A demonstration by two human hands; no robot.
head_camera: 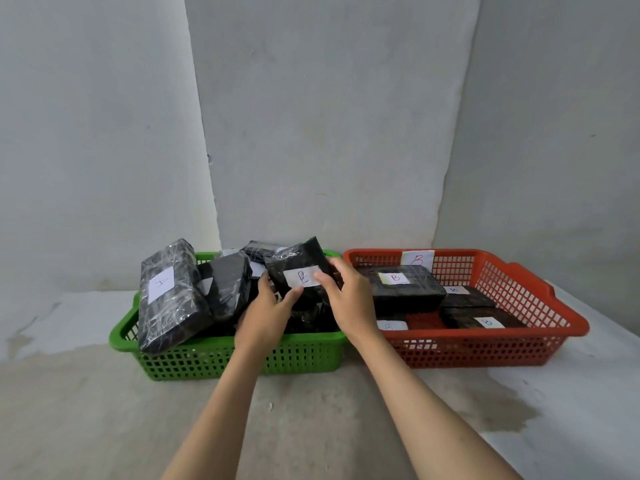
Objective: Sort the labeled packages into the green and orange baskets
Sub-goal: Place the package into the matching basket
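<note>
A: Head view, the only one. Go.

B: Both hands on one black wrapped package marked B, held tilted up above the green basket. Left hand curls round its lower left edge, thumb on the front face. Right hand grips the right edge, thumb just beside the white label, fingers wrapped behind.

A: Where does it belong?

B: The orange basket, I'd say. There's a B tag on its back wall, and the packages lying in it show B labels, like the B package on top. Green basket holds a heap of black parcels, among them a long package marked A leaning over the near left rim.

A: Step?

B: Mid pick. A B parcel is being pulled out of the green pile, not yet carried across.

A: Next move?

B: Lift it clear of the neighbouring parcels, carry it rightward over both rims where the baskets touch, and set it down in the orange one. The bare patch at the near middle looks like the easiest spot. The film wrap looks slick, so keep both hands firm.
</note>
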